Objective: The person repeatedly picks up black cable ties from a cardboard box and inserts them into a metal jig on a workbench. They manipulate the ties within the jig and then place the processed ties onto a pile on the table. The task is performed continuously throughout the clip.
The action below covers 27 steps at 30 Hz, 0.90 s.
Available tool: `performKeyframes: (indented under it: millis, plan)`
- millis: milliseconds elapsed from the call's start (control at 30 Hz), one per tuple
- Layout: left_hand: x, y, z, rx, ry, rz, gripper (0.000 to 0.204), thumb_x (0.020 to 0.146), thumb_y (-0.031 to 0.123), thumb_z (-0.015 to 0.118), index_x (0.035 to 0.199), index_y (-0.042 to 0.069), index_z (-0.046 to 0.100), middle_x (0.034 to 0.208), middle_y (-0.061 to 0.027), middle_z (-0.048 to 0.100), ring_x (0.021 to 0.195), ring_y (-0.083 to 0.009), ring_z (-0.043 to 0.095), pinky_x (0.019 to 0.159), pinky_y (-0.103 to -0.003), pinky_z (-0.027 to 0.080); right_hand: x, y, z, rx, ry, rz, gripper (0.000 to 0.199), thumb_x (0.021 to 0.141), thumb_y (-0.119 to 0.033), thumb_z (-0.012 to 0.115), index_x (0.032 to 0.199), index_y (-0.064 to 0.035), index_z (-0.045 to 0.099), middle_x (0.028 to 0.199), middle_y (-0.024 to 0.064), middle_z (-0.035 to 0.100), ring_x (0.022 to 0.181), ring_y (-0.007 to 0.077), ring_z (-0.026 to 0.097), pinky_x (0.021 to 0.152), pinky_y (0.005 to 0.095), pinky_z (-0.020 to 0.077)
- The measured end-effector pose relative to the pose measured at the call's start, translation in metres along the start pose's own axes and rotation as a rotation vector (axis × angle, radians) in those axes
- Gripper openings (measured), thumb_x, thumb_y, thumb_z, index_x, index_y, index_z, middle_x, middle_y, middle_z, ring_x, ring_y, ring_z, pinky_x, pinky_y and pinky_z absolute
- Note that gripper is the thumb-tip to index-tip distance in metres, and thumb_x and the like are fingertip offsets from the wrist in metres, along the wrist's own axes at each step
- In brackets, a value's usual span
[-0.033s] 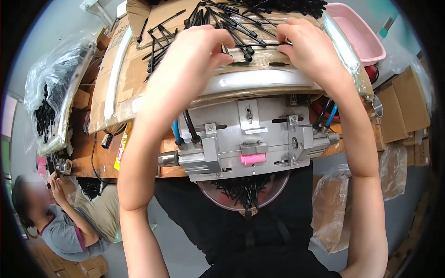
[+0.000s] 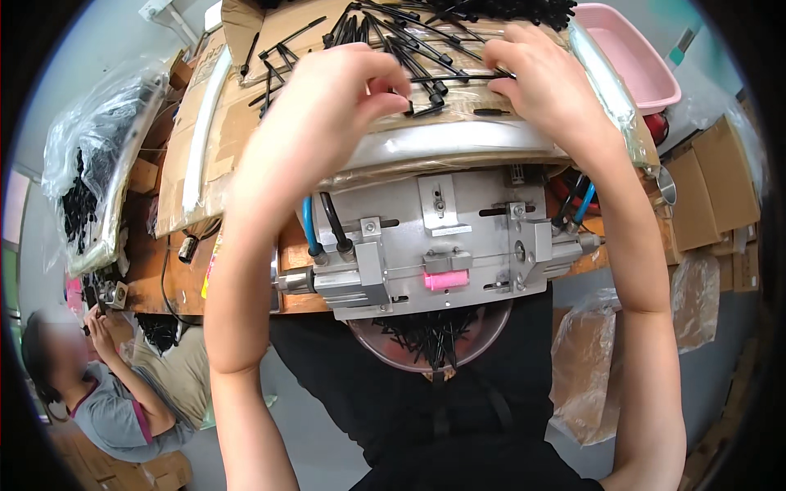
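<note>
Nothing is looking different from before. Both hands, left hand (image 2: 327, 106) and right hand (image 2: 544, 86), are pinching thin black sticks (image 2: 426, 57) with bent fingers.

Both hands (image 2: 434, 94) pinch black rods (image 2: 426, 61) above metal fixture (image 2: 434, 237)

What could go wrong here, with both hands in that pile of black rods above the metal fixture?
1. The black rods lie loose and crisscrossed on a plastic-wrapped cardboard tray; the left hand or right hand could knock some off the edge.
2. Both forearms reach over the metal fixture with its blue and black hoses; a forearm might snag one.
3. The bowl of finished pieces sits on the lap, likely easy to tip.
</note>
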<state>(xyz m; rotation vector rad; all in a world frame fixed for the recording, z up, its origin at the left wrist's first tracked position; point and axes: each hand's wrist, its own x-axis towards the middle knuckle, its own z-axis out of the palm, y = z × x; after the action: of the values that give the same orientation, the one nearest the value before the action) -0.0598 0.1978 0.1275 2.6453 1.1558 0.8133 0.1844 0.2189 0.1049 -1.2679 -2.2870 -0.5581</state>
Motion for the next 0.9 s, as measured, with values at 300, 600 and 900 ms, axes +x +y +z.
performKeyframes:
  millis: [300, 600, 900]
  plan:
    - [-0.066, 0.032, -0.014, -0.162, 0.225, -0.098, 0.016, 0.086, -0.005, 0.061, 0.101, -0.003, 0.066, 0.094, -0.0060, 0.065, 0.087, -0.0130, 0.059, 0.078, -0.025, 0.046, -0.004, 0.005, -0.039, 0.472, 0.122, 0.329, 0.016, 0.090, -0.006, 0.062, 0.104, 0.0017, 0.065, 0.084, 0.0086, 0.063, 0.077, 0.0159, 0.057, 0.072, 0.0282, 0.0473]
    - [-0.167, 0.131, 0.115, 0.130, -0.032, -0.223, 0.063, 0.083, 0.003, 0.061, 0.141, -0.009, 0.041, 0.089, -0.0068, 0.051, 0.080, -0.0183, 0.052, 0.076, -0.029, 0.046, -0.092, -0.025, -0.059, 1.250, 0.340, 0.513, 0.023, 0.098, -0.010, 0.057, 0.116, 0.0035, 0.060, 0.096, 0.0063, 0.062, 0.082, 0.0097, 0.054, 0.073, 0.0221, 0.0427]
    - [-0.158, 0.131, 0.125, 0.168, -0.074, -0.262, 0.074, 0.080, 0.006, 0.070, 0.144, -0.008, 0.036, 0.094, -0.0096, 0.050, 0.087, -0.0241, 0.051, 0.080, -0.036, 0.045, -0.124, -0.059, -0.071, 1.119, 0.454, 0.466, 0.014, 0.093, -0.001, 0.062, 0.107, 0.0044, 0.061, 0.099, 0.0121, 0.068, 0.081, 0.0122, 0.060, 0.074, 0.0224, 0.0477]
